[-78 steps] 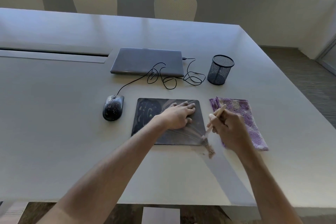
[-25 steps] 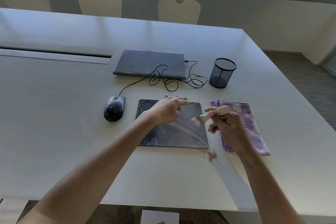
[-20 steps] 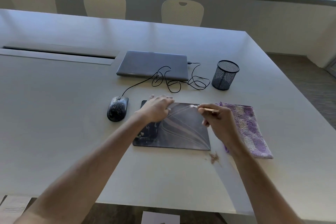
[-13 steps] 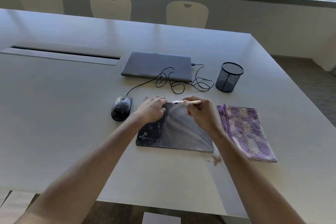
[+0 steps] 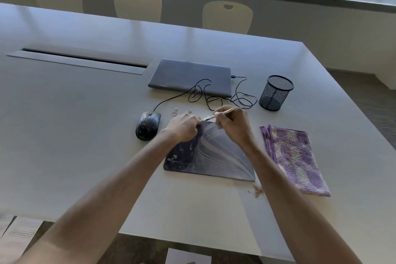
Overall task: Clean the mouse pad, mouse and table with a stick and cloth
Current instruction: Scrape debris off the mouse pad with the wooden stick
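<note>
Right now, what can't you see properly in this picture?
Head view only:
- Stick tip: blurred, too small to tell whether it touches the pad.
- Pad's far left corner: hidden under the left hand.
- Right hand fingers: curled away from view, so its grip is unclear.
- Papers below the table: cut off by the edge.

The dark, flat rectangular mouse pad (image 5: 216, 156) has small pale letters near its lower left corner, too blurred to read.

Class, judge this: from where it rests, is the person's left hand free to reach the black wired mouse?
Probably yes. The left hand rests on the dark mouse pad, and the black wired mouse lies just beside it with only bare table between.
</note>
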Action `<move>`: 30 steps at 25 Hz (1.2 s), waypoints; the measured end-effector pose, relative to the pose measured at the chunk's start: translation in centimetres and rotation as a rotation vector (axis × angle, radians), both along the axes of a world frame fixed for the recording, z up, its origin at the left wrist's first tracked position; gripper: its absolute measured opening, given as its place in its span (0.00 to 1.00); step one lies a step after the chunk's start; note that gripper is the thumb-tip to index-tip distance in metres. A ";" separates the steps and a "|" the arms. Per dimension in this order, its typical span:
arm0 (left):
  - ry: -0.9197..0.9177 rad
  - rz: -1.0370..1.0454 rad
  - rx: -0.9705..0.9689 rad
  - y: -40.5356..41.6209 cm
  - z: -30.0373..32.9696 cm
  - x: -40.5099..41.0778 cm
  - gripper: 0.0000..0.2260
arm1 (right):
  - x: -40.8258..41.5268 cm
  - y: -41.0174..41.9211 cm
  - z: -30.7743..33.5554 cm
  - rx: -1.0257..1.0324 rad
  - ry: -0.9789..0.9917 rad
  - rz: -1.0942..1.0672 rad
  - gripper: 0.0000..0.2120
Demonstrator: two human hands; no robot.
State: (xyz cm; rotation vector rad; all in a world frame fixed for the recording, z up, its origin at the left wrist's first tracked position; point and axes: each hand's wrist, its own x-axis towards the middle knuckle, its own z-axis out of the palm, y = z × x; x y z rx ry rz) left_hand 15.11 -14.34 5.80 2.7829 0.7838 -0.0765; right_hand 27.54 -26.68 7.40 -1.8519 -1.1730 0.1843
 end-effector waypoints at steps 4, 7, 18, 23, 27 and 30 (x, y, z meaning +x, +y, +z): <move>0.025 0.014 0.021 -0.3 0.2 -0.1 0.20 | -0.2 -0.4 -0.7 -0.066 0.079 -0.017 0.17; 0.026 0.031 0.012 -0.4 0.4 0.0 0.20 | -0.2 -0.4 -0.2 0.025 0.104 -0.017 0.18; 0.001 0.047 0.032 -0.8 0.5 0.1 0.19 | -1.9 -2.2 -0.5 -0.013 0.065 -0.034 0.20; -0.017 0.045 0.048 -0.9 0.3 -0.1 0.17 | -3.7 -2.8 -1.1 -0.031 0.015 0.061 0.21; -0.003 0.058 0.051 -1.0 0.4 0.1 0.18 | -4.9 -3.2 -1.1 -0.036 -0.005 0.090 0.19; -0.002 0.064 0.061 -0.9 0.1 0.1 0.19 | -5.7 -4.5 -1.3 -0.077 0.038 0.194 0.17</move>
